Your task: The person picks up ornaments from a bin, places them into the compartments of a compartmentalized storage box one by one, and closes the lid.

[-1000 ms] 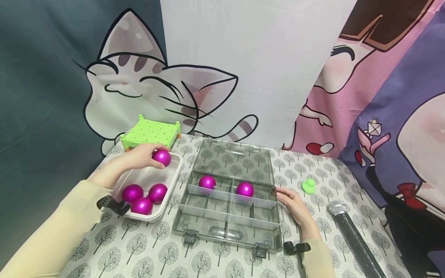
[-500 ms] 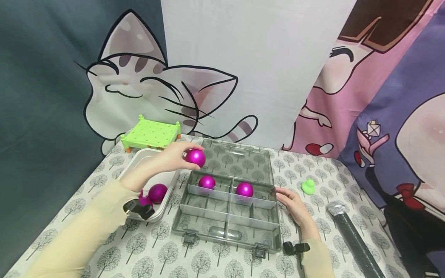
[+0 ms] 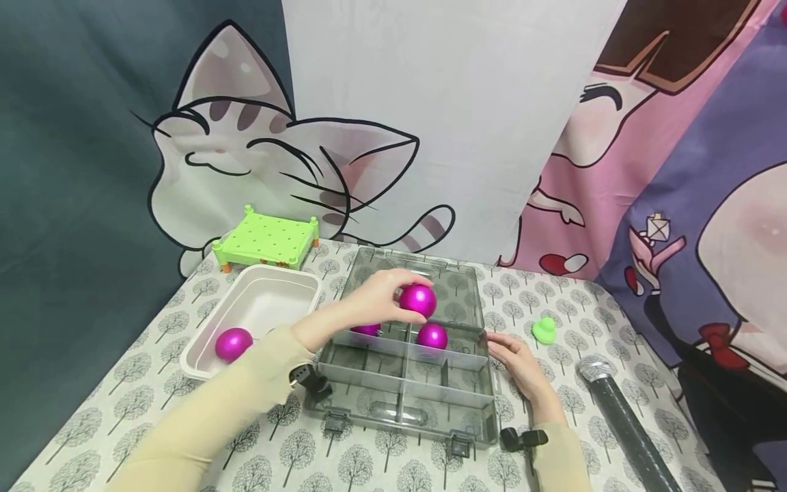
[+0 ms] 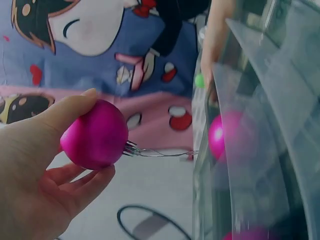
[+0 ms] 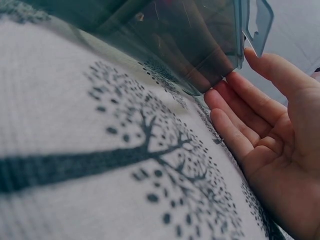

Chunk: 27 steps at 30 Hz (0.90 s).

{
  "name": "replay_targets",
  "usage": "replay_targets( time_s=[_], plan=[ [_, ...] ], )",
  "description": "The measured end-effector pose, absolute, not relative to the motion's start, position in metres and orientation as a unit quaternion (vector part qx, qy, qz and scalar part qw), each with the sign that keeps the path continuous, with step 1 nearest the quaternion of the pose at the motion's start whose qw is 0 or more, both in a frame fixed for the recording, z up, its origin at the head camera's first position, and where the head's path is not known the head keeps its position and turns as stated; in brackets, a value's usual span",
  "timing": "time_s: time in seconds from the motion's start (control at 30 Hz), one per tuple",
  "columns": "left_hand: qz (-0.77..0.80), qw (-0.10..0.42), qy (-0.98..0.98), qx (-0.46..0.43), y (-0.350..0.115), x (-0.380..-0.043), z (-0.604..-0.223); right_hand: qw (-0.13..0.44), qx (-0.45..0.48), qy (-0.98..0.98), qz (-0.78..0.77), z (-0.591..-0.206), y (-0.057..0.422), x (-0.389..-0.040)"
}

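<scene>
My left hand [image 3: 382,298] pinches a shiny magenta Christmas ball [image 3: 418,301] between thumb and fingers, above the back right part of the grey see-through compartment box [image 3: 363,393]. In the left wrist view, a silver cap and a thin wire loop [image 4: 167,153] stick out from the ball toward the box. One matching ball [image 3: 432,335] sits in the back right compartment. Another ball [image 3: 367,329] lies in the back left one, partly hidden by my wrist. My right hand [image 3: 521,365] rests its fingertips against the box's right side, near the lid hinge [image 5: 257,27].
A white tray [image 3: 199,342] on the left holds a magenta ball [image 3: 233,344]; my left sleeve covers its near right part. Behind it stands a green toy bed-like rack [image 3: 267,237]. To the right are a green toy duck [image 3: 544,331] and a dark microphone [image 3: 627,417].
My left hand has carried the ball from over the white tray rightward to over the box's back right part. My right hand has stayed at the box's side.
</scene>
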State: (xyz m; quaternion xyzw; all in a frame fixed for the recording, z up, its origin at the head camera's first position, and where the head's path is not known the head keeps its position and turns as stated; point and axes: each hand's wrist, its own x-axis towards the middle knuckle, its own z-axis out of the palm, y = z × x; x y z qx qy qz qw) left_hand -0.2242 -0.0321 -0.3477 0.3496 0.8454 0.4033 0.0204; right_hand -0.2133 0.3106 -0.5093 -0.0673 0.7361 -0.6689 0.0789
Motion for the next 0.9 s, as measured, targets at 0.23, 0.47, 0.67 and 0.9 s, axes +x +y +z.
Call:
replay_targets(
  time_s=[0.23,0.47,0.67,0.9],
  plan=[
    [0.412,0.042,0.833,0.368,0.000,-0.214,-0.343,0.085,-0.060,0.740,-0.665,-0.510,0.310,-0.213],
    [0.386,0.042,0.832,0.397,0.026,-0.205,-0.346,0.084,-0.068,0.737,-0.667,-0.508,0.311,-0.211],
    [0.379,0.056,0.824,0.417,0.044,-0.199,-0.357,0.090,-0.092,0.726,-0.676,-0.509,0.314,-0.210],
    [0.344,0.069,0.831,0.431,0.058,-0.194,-0.374,0.089,-0.094,0.728,-0.673,-0.509,0.314,-0.211]
  ],
)
